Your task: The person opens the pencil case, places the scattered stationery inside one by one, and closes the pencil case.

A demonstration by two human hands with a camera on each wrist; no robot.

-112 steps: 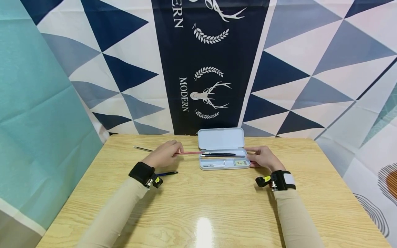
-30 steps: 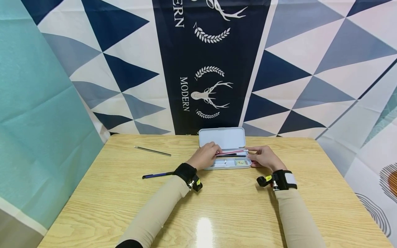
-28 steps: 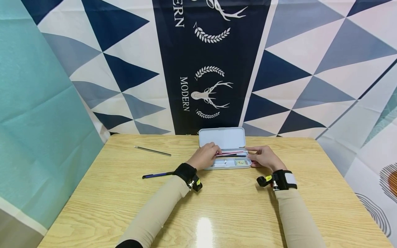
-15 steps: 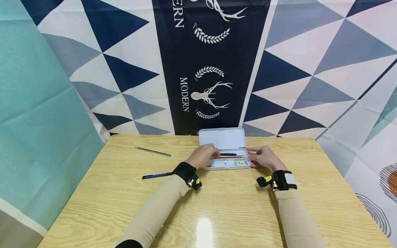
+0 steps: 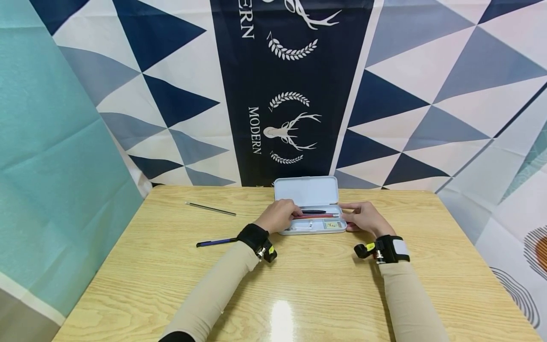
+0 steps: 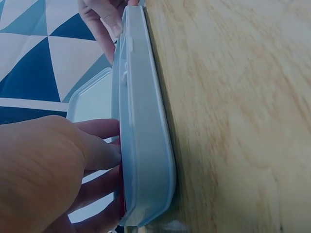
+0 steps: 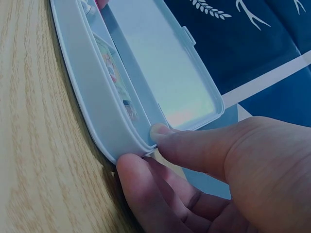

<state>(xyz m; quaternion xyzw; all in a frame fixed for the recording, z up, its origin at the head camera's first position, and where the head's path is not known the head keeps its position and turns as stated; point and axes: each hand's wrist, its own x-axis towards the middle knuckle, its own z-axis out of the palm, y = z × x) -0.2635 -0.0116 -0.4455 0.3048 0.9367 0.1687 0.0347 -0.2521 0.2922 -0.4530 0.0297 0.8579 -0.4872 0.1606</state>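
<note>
A pale blue pencil case (image 5: 290, 232) stands at the table's back edge, its lid (image 5: 305, 191) raised. My left hand (image 5: 278, 216) reaches into the left end of its long compartment and pinches a red pencil (image 5: 321, 215). In the left wrist view, the red pencil (image 6: 122, 187) shows as a thin strip behind the case wall (image 6: 146, 121), partly covered by fingers. A dark pen (image 5: 314, 212) lies behind it. At the opposite end, my right hand (image 5: 364, 217) grips the case's corner, thumb (image 7: 163, 133) on the rim and fingers outside. The front compartment holds an eraser (image 5: 332, 224).
On the wooden table (image 5: 299, 275), left of the case, lie a dark pencil (image 5: 210, 208) and a blue pen (image 5: 216, 242). The pen's right end meets my left wristband in the head view. A patterned cloth (image 5: 295, 95) hangs right behind the table.
My left hand has carried the red pencil rightward from the table's left side into the case, and over the last second lowered it into the long compartment. My right hand has stayed in place.
</note>
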